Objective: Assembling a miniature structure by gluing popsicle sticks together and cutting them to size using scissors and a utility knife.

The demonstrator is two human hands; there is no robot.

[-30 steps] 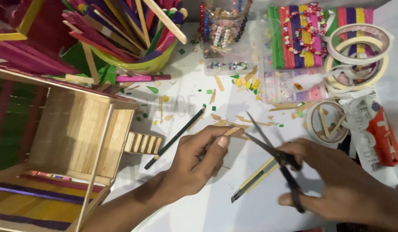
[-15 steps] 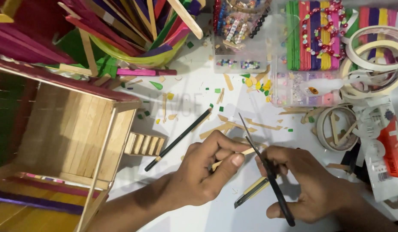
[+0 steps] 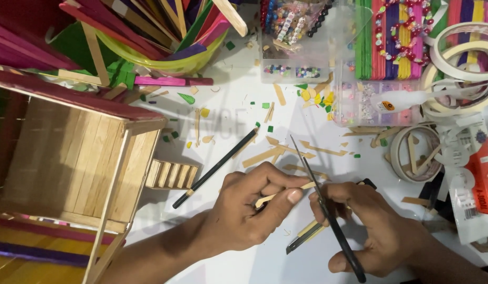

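Scissors have swung from slanted to nearly upright, blades meeting the stick. Right hand grips their handles; left hand pinches the thin, pale wooden stick over the white table.

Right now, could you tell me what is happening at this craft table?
A person is cutting a thin wooden craft stick with black scissors. The left hand pinches the stick, and the right hand works the scissors, whose blades meet the stick's end. A black pencil and a utility knife lie on the white table among wood offcuts. A wooden stick house stands at the left, with a yellow bowl of coloured sticks behind it.
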